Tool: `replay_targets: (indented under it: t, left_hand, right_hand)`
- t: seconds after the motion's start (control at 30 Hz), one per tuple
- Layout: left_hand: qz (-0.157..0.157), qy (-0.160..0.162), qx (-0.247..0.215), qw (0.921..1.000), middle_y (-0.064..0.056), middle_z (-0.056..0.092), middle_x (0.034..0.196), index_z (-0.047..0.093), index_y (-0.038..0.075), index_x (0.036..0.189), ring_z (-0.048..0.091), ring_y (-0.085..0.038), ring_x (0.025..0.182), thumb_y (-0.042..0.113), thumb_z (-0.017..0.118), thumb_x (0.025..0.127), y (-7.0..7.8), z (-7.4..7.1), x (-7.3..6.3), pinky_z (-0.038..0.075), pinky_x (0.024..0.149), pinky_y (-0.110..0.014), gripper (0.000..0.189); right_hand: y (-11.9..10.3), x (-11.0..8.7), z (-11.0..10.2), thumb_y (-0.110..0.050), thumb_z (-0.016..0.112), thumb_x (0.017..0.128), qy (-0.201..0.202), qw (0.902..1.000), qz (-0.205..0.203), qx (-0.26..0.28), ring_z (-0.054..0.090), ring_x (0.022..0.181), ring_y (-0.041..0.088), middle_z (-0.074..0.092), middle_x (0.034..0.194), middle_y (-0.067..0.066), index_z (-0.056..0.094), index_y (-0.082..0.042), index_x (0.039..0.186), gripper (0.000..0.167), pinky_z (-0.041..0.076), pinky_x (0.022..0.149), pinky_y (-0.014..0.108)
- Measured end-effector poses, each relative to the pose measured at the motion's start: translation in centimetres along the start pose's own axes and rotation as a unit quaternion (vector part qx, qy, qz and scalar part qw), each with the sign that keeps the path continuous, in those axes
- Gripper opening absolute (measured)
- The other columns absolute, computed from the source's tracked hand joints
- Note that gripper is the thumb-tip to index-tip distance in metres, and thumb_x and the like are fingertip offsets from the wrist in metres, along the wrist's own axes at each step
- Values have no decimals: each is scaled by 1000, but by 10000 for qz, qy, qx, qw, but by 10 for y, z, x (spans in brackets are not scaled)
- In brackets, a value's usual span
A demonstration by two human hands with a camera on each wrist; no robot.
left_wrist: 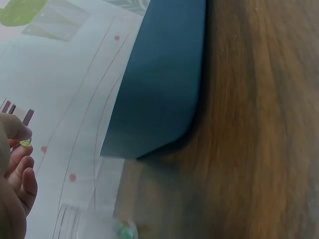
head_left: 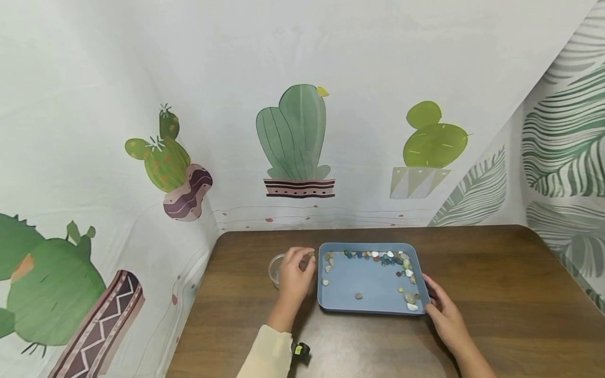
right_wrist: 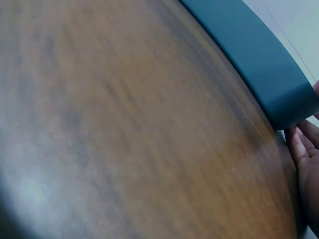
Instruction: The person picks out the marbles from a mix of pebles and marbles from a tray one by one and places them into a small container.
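A shallow blue tray lies on the table, with stones and glass beads along its back and right sides and a few at its left. My left hand is just off the tray's left edge. Between its thumb and forefinger it pinches a small yellowish-green stone. Beside and partly behind that hand stands a clear glass jar; something green shows in it in the left wrist view. My right hand holds the tray's front right corner, thumb near the rim and fingers along the outer side.
The brown wooden table reaches back to a hanging cloth printed with cacti. A small black object with a yellow-green mark sits by the left sleeve. One lone stone lies near the tray's front.
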State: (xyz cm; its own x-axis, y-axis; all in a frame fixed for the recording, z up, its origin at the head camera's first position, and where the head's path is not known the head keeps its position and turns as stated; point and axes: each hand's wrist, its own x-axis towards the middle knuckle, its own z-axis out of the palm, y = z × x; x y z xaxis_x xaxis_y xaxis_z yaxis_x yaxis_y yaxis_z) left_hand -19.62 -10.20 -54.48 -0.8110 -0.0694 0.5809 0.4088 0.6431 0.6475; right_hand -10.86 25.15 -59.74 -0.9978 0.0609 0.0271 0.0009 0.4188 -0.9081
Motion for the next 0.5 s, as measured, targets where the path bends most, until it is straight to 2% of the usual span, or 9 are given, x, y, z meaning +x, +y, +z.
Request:
replay_targets:
  t: [0.1, 0.27, 0.43, 0.5]
  left_hand:
    - [52, 185, 59, 9998, -2, 68, 98, 77, 13, 99, 60, -12, 78, 6, 78, 84, -2, -8, -2, 49, 62, -20, 17]
    - [114, 448, 214, 9987, -2, 69, 94, 77, 13, 98, 59, -14, 77, 5, 80, 81, -11, -19, -6, 47, 68, -26, 19]
    - [-211, 365, 184, 9989, -3, 69, 98, 77, 11, 98, 61, -17, 80, 4, 80, 82, -21, -31, -11, 49, 63, -22, 18]
    - [-296, 332, 177, 9989, -4, 70, 99, 77, 9, 99, 62, -21, 81, 4, 79, 82, -24, -37, -13, 50, 63, -24, 18]
  right_hand:
    - [0, 0, 0, 4, 48, 95, 15, 10000, -27, -2, 25, 120, -29, 32, 162, 21, 29, -17, 160, 70, 29, 92, -6]
    - [-1, 0, 0, 4, 48, 95, 8, 10000, -60, 18, 26, 120, -28, 31, 163, 21, 29, -17, 160, 71, 30, 92, -6]
    - [-1, 0, 0, 3, 47, 96, -14, 10000, -2, 34, 24, 121, -29, 30, 163, 20, 28, -17, 160, 70, 29, 92, -6]
    - [-1, 0, 1, 3, 47, 96, -11, 10000, 0, 39, 24, 121, -29, 30, 163, 20, 28, -17, 160, 69, 29, 92, -7]
